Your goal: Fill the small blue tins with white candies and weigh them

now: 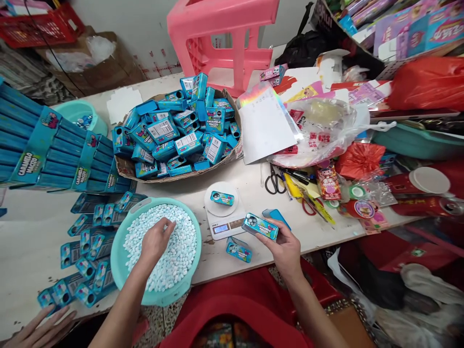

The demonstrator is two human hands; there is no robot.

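While R hand (288, 249) clasps blue box (260, 227), L hand (155, 239) half-curls over pellets (170, 263) | can't tell if any held | scale display (221, 228) blurred | co-worker's hand (47, 328) cut off btm-L

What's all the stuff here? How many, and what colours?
Candies: countless, bluish-white, big bowl
Big bowl: one, turquoise, near edge
Small bowl: one, turquoise, back left
Held box: one, blue, right hand
Loose boxes: many, blue, tray and tabletop
Tray: one, brown cardboard, behind scale
Scale: one, white, mid-table
Stool: one, pink, back
Stacked packs: several, blue, far left
Clutter: uncountable, mixed colours, right side
Crate: one, red, top left
Another person's hand: one, bottom left
Left hand: one, at the candies
Right hand: one, holding box
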